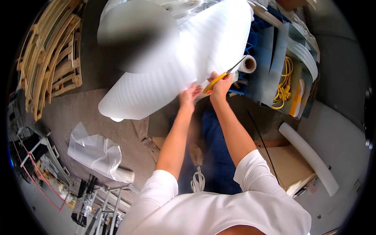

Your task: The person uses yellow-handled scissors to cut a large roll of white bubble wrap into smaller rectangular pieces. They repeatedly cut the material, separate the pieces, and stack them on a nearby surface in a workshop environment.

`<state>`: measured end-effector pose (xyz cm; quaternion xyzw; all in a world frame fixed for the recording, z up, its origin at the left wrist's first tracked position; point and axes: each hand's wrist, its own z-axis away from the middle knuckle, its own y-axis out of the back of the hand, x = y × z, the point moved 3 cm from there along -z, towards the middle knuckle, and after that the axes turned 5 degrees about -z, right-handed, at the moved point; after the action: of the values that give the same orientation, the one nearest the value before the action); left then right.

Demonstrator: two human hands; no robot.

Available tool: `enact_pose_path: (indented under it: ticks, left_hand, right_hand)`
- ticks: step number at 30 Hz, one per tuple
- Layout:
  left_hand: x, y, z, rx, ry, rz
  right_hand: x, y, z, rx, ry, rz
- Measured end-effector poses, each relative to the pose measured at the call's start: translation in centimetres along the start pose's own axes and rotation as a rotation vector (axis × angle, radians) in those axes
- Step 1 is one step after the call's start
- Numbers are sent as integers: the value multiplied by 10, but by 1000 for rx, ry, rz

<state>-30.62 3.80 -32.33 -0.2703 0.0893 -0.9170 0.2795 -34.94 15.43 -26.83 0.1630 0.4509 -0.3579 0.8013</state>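
A large roll of white foam sheeting lies across the space in front of me, slanting from lower left to upper right. At its near edge my left hand touches the foam, fingers bent against it; whether they pinch the sheet is hard to see. Just to the right, my right hand is closed around the yellow handles of a pair of scissors. Their dark blades point up and to the right, away from the foam's near edge. A blurred grey-white round shape hides part of the foam at upper left.
Wooden pallets lean at the far left. Clear plastic film lies on the floor. To the right stand a small film roll and a grey metal bin with a yellow cord. A white foam tube rests beside cardboard.
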Motion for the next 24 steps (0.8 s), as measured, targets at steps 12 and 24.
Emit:
enact_pose_path:
  ticks: [12, 24]
  left_hand:
    - [93, 241, 74, 332, -253, 507]
    - [398, 223, 152, 97, -730, 63]
  right_hand:
    - [-91, -15, 16, 14, 225, -101]
    - [-272, -189, 95, -454, 601, -70]
